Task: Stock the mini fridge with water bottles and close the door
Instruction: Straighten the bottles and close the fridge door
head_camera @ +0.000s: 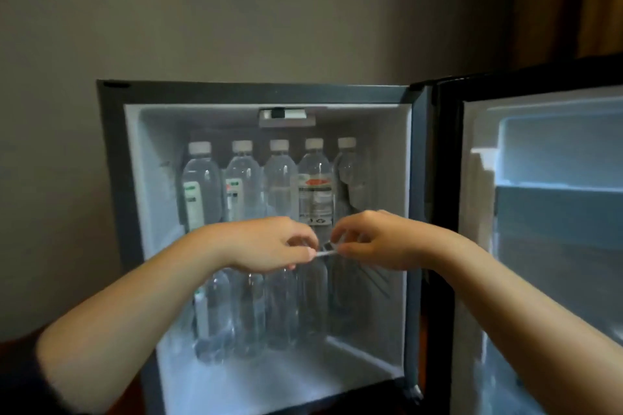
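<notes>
The mini fridge [111, 178] stands open against a plain grey wall, and much of what it holds is hard to read. Both hands meet in front of its middle, and they cover the front edge of the wire shelf [367, 274], of which only a few thin rods show just right of the hands. The left hand [269, 242] and right hand [367, 242] each have fingers curled in, pinching a small pale strip [325, 253] between them (what it is cannot be told; it is blurred and mostly covered by fingertips). Whether it belongs to the shelf is unclear.

In the fridge's upper half, a row of five water bottles [279, 178] stands upright along the back, clear ribbed plastic with white caps; labels show on some, their print unreadable. The rightmost bottle is faint against the white wall. In the lower half more bottles [249, 313] stand on the floor towards the left, their tops hidden behind the hands, their count uncertain.

The interior is smooth white plastic, the frame dark metal. A small rectangular fitting [286, 116] sits at the fridge's ceiling. The door [478, 246] swings out to the right of the fridge, cut off by the picture's edge, with moulded pale shelves inside it.
</notes>
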`<state>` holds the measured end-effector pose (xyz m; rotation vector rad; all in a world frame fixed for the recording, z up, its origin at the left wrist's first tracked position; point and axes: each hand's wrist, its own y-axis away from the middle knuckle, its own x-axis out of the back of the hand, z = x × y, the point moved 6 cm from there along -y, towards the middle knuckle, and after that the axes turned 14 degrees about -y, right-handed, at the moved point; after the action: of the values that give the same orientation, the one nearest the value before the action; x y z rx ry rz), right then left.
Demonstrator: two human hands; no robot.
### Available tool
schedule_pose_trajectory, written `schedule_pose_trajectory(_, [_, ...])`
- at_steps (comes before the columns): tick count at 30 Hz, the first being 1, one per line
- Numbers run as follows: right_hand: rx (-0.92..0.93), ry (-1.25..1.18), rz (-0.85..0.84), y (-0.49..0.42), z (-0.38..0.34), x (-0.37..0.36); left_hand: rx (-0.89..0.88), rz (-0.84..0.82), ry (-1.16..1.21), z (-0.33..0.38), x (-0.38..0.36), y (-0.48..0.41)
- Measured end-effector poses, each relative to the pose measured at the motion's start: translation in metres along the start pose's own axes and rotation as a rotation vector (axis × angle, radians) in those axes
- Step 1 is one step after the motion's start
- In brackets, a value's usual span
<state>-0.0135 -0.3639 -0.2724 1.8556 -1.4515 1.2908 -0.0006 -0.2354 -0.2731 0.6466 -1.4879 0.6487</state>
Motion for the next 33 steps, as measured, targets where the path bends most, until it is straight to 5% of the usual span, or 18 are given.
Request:
schedule_pose_trajectory(11, [-0.177, 0.079, -0.065, 0.008, -0.037, 0.094, -0.21, -0.18, -0.016, 0.012, 0.093, -0.028])
schedule_pose_trajectory(16, [-0.2, 0.006, 0.086, 0.039, -0.066, 0.152, -0.309, -0.193, 0.086, 0.045, 0.135, -0.021])
schedule_pose_trajectory(24, [-0.322, 0.107, 0.363, 0.114, -0.078, 0.23, -0.382, 0.299, 0.229, 0.11, 0.187, -0.027])
schedule_pose_trajectory(27, [-0.518, 0.232, 0.358, 0.138, -0.049, 0.247, -0.444, 0.353, 0.092, 0.14, 0.198, -0.042])
schedule_pose_trajectory(33, [-0.911, 0.334, 0.301, 0.183, -0.006, 0.26, -0.46, 0.205, -0.212, 0.198, 0.19, -0.082])
